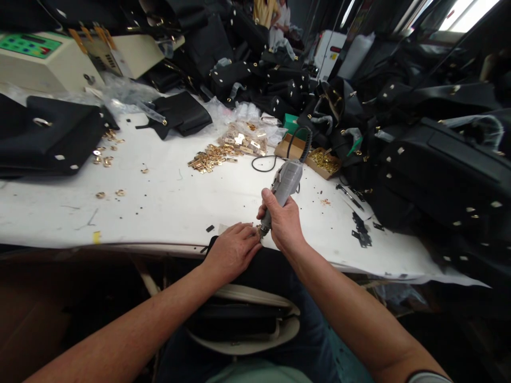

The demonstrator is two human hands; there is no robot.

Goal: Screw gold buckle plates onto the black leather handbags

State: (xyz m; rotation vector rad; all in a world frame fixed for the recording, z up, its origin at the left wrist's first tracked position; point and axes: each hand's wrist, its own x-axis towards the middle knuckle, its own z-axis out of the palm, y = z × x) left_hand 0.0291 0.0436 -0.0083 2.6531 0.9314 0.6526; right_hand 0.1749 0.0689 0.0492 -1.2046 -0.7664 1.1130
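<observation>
My right hand (282, 219) is wrapped round a grey electric screwdriver (288, 178), which slants down with its tip at the table's front edge. A black bag (265, 265) with a pale-edged opening lies across my lap, its far end against the edge. My left hand (233, 249) grips that far end, fingers pressed together and fingertips beside the screwdriver's tip. Whatever small part is under the tip is mostly hidden by the fingers. The screwdriver's black cord (306, 142) loops up from its back end.
On the white table (179, 207) lie gold metal fittings (207, 158), bagged fittings (247, 139), a cardboard box of screws (324, 159) and black plates (361, 231). Black bags (451, 175) crowd the right and back. A beige machine (51, 66) stands back left; people (273, 18) are far behind.
</observation>
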